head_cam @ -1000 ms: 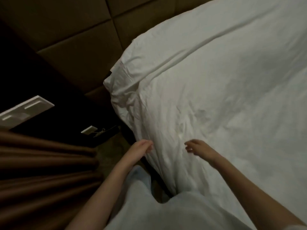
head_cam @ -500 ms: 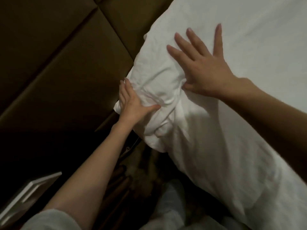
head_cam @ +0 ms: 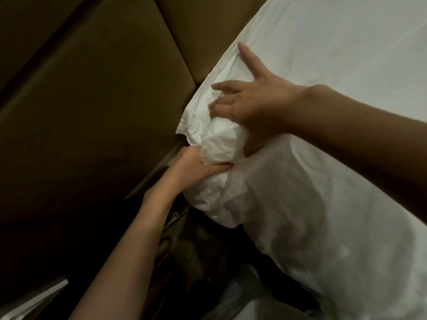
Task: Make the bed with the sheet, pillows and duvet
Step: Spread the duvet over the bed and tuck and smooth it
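Note:
A white sheet covers the mattress, which fills the right side of the view. At the head corner the sheet is bunched into a crumpled wad. My left hand grips the underside of that wad, its fingers partly hidden below the fabric beside the headboard. My right hand rests on top of the corner with fingers spread, the thumb pressing the bunched cloth from the right. No pillows or duvet are visible.
A brown padded headboard with panel seams fills the upper left, tight against the mattress corner. A dark narrow gap runs beside the bed. A white flat object's edge shows at the bottom left.
Both hands went from the bed's side edge up to the head corner. My left hand has dropped under the bunched sheet, and my right hand has slid down onto the wad.

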`<state>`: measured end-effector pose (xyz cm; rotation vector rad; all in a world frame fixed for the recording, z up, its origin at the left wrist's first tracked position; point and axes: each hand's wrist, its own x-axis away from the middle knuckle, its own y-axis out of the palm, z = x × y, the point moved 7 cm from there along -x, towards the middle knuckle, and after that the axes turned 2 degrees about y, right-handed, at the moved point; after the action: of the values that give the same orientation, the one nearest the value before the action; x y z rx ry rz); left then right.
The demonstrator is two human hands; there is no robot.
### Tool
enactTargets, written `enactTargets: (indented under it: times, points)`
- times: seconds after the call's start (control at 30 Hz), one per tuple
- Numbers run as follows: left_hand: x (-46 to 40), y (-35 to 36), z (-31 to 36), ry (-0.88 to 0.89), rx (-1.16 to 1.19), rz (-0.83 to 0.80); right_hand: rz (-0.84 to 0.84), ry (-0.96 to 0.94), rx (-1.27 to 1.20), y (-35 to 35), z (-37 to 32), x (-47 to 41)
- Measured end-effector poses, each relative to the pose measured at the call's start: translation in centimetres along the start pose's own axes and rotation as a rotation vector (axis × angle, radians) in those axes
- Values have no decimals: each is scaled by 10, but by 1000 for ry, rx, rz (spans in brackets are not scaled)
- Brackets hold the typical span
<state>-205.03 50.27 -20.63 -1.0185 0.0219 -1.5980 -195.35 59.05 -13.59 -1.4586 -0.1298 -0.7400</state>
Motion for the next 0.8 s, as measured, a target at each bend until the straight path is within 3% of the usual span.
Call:
enactTargets:
  times: [0.1,0.23,0.37,0.43,0.57,0.7,0.8]
  points:
    - [7,3,6,119,-16,16,-62,-57,9,0,-9,-2]
    - [11,14,-2,121,3,11,-79,-69,-22,-4,-11,-11]
    - [15,19,-7,47,135,-108,220,-38,8,-12,-12,12]
    - [20,27,-10,68,71,-143,455,-7,-22,-6,-13,42]
    - [29,39,-2,149,110,-32,772,120,-68,3,-18,94]
    - [40,34,2,58,133,51,741,105,-83,-6,-22,93]
    - [57,30,6,140,105,63,668,79,-137,-13,-21,99]
